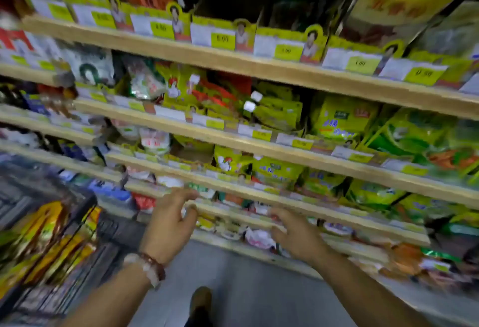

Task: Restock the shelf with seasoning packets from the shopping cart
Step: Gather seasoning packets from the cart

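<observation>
Both bare hands, left hand (168, 225) and right hand (298, 236), are held empty with fingers loosely spread at the wooden-edged shelf (259, 194), while yellow seasoning packets (51, 243) are left in the dark shopping cart (85, 205), seemingly for tidying.

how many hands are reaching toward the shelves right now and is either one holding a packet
2. The left hand reaches a lower shelf edge, fingers loosely spread. The right hand is beside it to the right, also at the lower shelves. Neither holds a packet.

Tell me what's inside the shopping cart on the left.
The shopping cart holds yellow and orange seasoning packets standing packed together. Anything beneath them is covered, and blur hides their labels.
</observation>
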